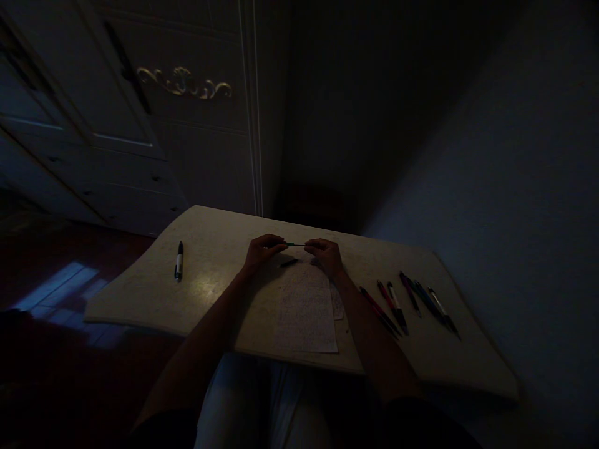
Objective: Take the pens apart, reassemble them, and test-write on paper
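Both my hands are over the far middle of a pale table (210, 293). My left hand (262, 251) and my right hand (324, 255) each pinch one end of a thin green pen (294, 244), held level between them just above the table. A small dark pen part (288, 263) lies on the table right below. A written sheet of paper (305, 308) lies under my wrists.
A black and white pen (178, 260) lies alone at the table's left. Several pens (407, 300) lie in a row at the right. A white cabinet (140, 125) stands behind at the left. A wall (491, 156) runs along the right. The room is dim.
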Demonstrator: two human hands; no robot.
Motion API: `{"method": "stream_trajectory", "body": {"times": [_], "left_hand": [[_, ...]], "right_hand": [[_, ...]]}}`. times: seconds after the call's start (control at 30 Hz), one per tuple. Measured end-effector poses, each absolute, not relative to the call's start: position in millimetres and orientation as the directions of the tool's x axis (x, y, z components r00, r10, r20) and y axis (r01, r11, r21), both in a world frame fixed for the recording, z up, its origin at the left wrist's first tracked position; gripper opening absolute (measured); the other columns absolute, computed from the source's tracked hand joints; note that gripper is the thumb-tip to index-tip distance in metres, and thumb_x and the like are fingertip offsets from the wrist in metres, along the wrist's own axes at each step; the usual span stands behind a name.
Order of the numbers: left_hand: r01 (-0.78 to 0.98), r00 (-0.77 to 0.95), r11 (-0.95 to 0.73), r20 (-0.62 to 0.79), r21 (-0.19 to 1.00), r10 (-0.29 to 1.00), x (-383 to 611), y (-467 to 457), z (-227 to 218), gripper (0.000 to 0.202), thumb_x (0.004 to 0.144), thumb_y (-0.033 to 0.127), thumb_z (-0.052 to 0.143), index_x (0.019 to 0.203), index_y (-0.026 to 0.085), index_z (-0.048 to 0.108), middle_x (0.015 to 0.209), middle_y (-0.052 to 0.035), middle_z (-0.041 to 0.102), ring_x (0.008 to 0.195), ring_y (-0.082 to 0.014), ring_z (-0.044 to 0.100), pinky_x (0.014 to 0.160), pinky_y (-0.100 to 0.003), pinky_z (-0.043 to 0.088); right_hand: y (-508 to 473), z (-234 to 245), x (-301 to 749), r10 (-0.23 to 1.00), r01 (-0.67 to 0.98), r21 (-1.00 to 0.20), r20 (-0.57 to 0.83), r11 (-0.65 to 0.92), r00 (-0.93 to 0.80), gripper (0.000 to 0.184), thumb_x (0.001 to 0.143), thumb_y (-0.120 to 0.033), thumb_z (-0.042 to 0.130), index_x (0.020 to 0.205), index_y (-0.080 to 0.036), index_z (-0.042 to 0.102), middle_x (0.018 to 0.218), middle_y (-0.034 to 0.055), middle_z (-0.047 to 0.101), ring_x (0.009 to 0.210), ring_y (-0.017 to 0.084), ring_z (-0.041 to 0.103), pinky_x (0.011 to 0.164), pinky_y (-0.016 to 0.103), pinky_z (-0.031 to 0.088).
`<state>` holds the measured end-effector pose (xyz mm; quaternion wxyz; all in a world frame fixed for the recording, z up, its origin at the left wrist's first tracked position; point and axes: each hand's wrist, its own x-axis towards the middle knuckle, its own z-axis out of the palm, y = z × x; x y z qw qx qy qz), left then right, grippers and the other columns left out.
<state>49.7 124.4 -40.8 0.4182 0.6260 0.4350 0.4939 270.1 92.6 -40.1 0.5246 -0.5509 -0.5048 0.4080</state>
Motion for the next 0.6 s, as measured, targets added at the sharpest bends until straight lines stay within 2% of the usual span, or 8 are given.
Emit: {"method": "stream_trajectory", "body": {"times": [0.2,0.4,0.6], "left_hand": [[0.156,0.195,-0.259,0.227,0.953,0.954,49.2,120.2,-39.7,0.031,0.066,0.044,0.083,0.082,0.019,0.076,0.086,-0.0086,0.076,0.083,-0.0245,0.070,0.081,-0.037,0.057],[0.167,0.249,-0.268,0.223,0.949,0.943,47.2,117.9,-42.7,0.031,0.066,0.044,0.082,0.083,0.019,0.076,0.087,-0.0087,0.076,0.084,-0.0258,0.070,0.083,-0.039,0.056],[0.147,0.209,-0.284,0.251,0.947,0.945,47.2,119.5,-45.4,0.033,0.065,0.042,0.083,0.088,0.020,0.075,0.091,-0.0091,0.076,0.087,-0.0263,0.070,0.086,-0.041,0.056]], "right_hand": [[92.3,-40.0,271.7,0.982,0.172,-0.980,0.126,0.102,0.140,0.023,0.058,-0.037,0.083,0.073,-0.020,0.078,0.080,0.0048,0.076,0.078,0.022,0.068,0.065,0.031,0.055],[91.8,-43.2,271.0,0.988,0.141,-0.989,0.073,0.054,0.136,0.022,0.054,-0.035,0.083,0.071,-0.021,0.078,0.074,0.0041,0.075,0.067,0.020,0.066,0.057,0.029,0.052],[91.4,-42.8,268.0,0.989,0.096,-0.994,0.060,0.047,0.138,0.023,0.053,-0.035,0.085,0.070,-0.021,0.079,0.074,0.0044,0.076,0.066,0.019,0.066,0.055,0.028,0.052]]}}
